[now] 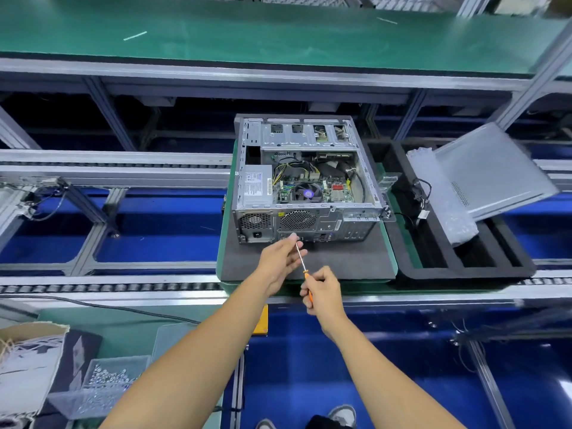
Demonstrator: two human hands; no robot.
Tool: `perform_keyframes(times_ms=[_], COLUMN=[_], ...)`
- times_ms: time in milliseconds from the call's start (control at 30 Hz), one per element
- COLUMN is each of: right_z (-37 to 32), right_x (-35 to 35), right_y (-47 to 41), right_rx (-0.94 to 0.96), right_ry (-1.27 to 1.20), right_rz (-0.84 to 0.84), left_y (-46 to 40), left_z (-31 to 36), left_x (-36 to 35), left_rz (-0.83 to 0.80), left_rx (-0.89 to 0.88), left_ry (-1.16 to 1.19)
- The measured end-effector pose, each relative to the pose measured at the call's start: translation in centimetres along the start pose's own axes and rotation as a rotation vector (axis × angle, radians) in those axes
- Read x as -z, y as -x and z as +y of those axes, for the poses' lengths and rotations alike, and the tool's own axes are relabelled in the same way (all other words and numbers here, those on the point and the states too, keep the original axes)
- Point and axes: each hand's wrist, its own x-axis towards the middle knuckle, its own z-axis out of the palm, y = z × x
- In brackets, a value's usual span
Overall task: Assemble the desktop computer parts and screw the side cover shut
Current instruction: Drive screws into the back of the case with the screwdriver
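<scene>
Two hands I watch at the open computer case (pixel 305 178) — screwdriver (pixel 302 264) tip hidden by left hand (pixel 280 261) pinching its shaft, right hand (pixel 323 292) gripping the handle, side cover (pixel 495 168) at three o'clock leaning on the foam tray (pixel 464 267), blurred screw bin (pixel 102 385) at seven o'clock.

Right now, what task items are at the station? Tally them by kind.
Open computer case: 1
Side cover, off the case, leaning at right: 1
Screwdriver, orange handle, held by both hands: 1
Clear bin of screws: 1
Total: 4

Side cover (pixel 492 168) right of case (pixel 305 178)
</scene>
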Motion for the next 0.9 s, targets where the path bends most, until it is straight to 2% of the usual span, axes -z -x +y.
perform_keyframes(times_ms=[167,300,900], right_z=[0.2,-0.1,-0.9], right_x=[0.7,1.5,2.1], right_y=[-0.6,-1.6,-4.3], right_rx=[-0.047,-0.064,-0.078], right_ry=[-0.075,-0.11,-0.146], right_rz=[0.072,0.096,0.028], left_y=[-1.6,-2.5,-4.0], left_z=[-1.3,-2.3,-2.4], left_x=[-2.9,-4.5,-6.7], left_rz=[0.077,0.079,0.242], left_rx=[0.021,0.036,0.003], left_ry=[-0.051,-0.02,0.017])
